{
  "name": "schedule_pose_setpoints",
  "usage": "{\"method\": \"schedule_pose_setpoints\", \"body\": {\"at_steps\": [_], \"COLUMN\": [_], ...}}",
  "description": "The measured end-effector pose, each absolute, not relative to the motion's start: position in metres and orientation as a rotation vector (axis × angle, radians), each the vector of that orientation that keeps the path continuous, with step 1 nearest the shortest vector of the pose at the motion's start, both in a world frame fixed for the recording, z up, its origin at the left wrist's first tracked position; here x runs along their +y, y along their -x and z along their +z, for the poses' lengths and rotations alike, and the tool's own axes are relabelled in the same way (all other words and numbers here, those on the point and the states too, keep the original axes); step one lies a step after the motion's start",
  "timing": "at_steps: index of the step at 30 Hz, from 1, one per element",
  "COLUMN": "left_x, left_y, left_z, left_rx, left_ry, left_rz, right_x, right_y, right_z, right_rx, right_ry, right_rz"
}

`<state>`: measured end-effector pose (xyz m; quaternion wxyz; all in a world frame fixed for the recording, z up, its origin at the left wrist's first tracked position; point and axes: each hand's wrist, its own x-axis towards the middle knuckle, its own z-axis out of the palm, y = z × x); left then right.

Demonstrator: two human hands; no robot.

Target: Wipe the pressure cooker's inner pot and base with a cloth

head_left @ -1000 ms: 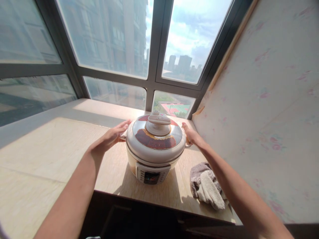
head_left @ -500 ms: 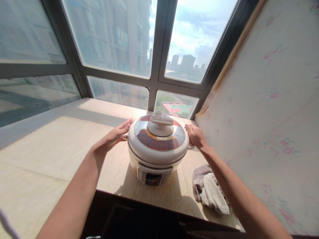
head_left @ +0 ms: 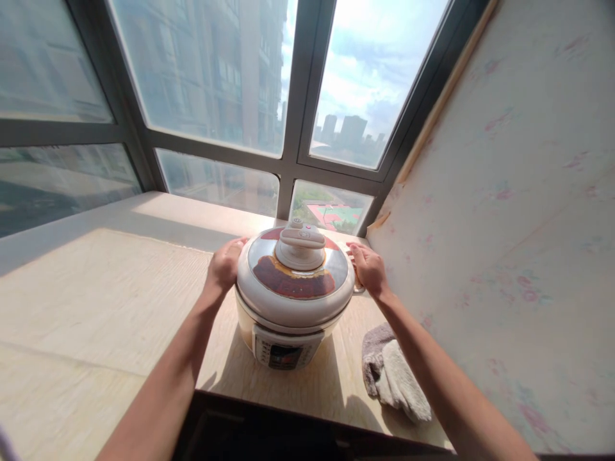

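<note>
An electric pressure cooker [head_left: 288, 310] with a pale body, a shiny lid and a raised lid handle [head_left: 301, 244] stands upright in front of me. Its control panel [head_left: 286, 352] faces my side. My left hand [head_left: 225, 264] is closed at the cooker's left side handle, which the hand hides. On the opposite side my right hand [head_left: 368, 266] has its fingers curled around the right side handle [head_left: 358, 287], part of which shows below the hand. A grey and white cloth [head_left: 396, 378] lies crumpled below my right forearm.
The cooker rests on a pale wooden ledge [head_left: 110, 294] whose front edge drops to a dark space [head_left: 259, 426]. Dark-framed windows [head_left: 206, 70] rise behind. A flower-patterned wall [head_left: 480, 243] bounds the right side.
My left hand has closed in from spread fingers to a grip at the left handle. My right hand stays at its handle. The view has shifted slightly, moving everything left and down.
</note>
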<state>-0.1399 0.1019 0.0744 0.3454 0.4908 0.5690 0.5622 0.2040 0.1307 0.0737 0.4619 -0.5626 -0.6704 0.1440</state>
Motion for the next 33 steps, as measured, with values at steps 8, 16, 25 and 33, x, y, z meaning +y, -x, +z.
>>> {"method": "schedule_pose_setpoints", "body": {"at_steps": [8,16,25,33], "left_x": [0.105,0.105,0.107,0.107], "left_y": [0.135,0.134,0.133,0.135], "left_z": [0.069,0.067,0.065,0.062], "left_rx": [1.518,1.526,1.511,1.462], "left_ry": [-1.394,-1.331,-1.214,-1.172], "left_rz": [1.570,1.612,1.687,1.695], "right_x": [0.140,0.139,0.140,0.138], "right_y": [-0.210,-0.207,-0.203,-0.205], "right_z": [0.063,0.063,0.062,0.063], "right_rx": [-1.589,-1.526,-1.438,-1.456], "right_ry": [1.171,1.125,1.238,1.211], "right_rz": [0.370,0.428,0.504,0.495]}}
